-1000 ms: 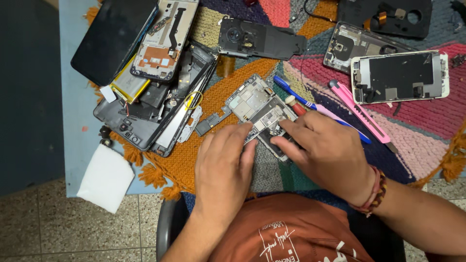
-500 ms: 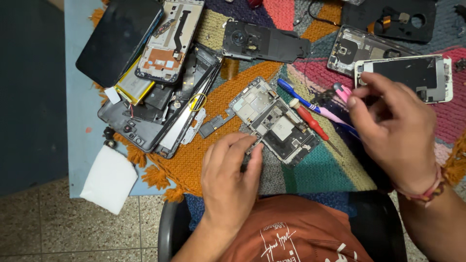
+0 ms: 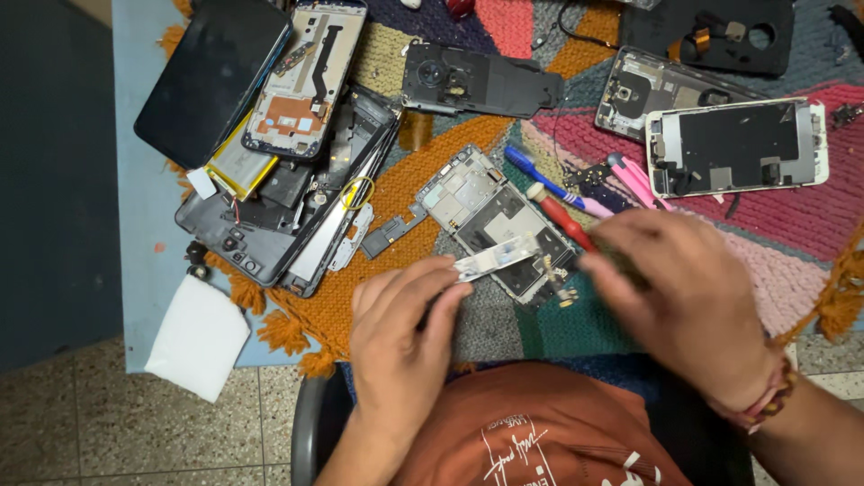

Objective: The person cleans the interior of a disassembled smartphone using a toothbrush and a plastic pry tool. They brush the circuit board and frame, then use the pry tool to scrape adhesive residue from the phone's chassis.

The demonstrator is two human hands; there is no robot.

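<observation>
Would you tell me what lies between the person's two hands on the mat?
In the head view, between the left hand and right hand lies the opened phone frame, with a thin silvery strip at the left fingertips.

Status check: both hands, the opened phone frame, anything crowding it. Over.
Left hand pinching a thin silver strip over the opened phone frame. Right hand blurred beside it, grip unclear. Red screwdriver against the frame's right edge.

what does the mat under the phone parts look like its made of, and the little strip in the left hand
The mat looks like knitted or crocheted yarn: ribbed stitches in colour patches, with an orange tasselled fringe at its edge. The strip pinched by the left hand looks like thin bright metal or foil-backed shielding, pale and shiny; it is too small to say which. The opened phone frame beneath looks like grey metal and plastic.
</observation>
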